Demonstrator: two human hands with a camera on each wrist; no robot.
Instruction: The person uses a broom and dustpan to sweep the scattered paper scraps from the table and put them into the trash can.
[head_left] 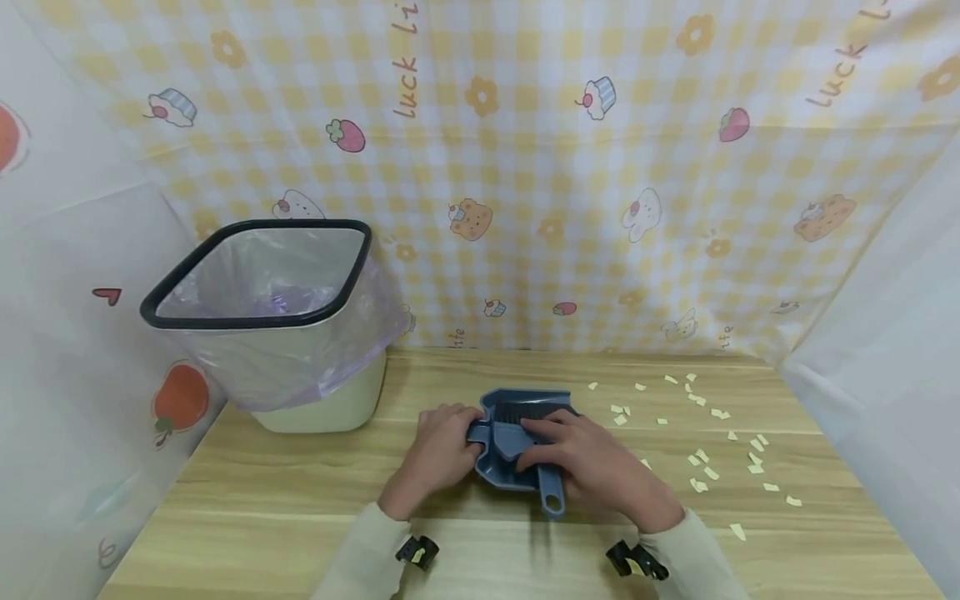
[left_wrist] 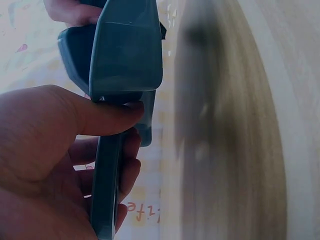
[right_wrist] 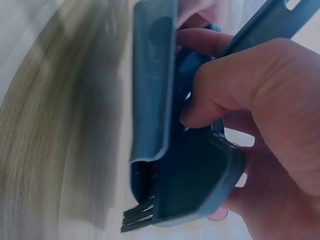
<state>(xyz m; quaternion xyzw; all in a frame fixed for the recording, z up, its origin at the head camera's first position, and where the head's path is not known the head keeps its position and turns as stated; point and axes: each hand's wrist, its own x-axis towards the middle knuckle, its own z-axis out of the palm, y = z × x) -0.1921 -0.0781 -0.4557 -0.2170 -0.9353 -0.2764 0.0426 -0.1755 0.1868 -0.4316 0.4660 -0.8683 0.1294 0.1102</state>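
A blue dustpan (head_left: 489,472) is held just above the wooden table in the head view. My left hand (head_left: 442,446) grips its handle; in the left wrist view the thumb and fingers (left_wrist: 131,172) wrap round that handle. A blue hand brush (head_left: 513,439) lies in the pan, its dark bristles partly in sight and its handle pointing toward me. My right hand (head_left: 592,457) grips the brush at its head, the thumb (right_wrist: 210,107) pressed on it in the right wrist view. Bristles (right_wrist: 137,217) stick out past the pan's edge there.
Several small pale yellow paper scraps (head_left: 699,485) lie scattered over the right side of the table (head_left: 300,517). At the back left stands a cream bin (head_left: 322,417) with a black rim and a purple bag. A checked curtain (head_left: 525,167) hangs behind.
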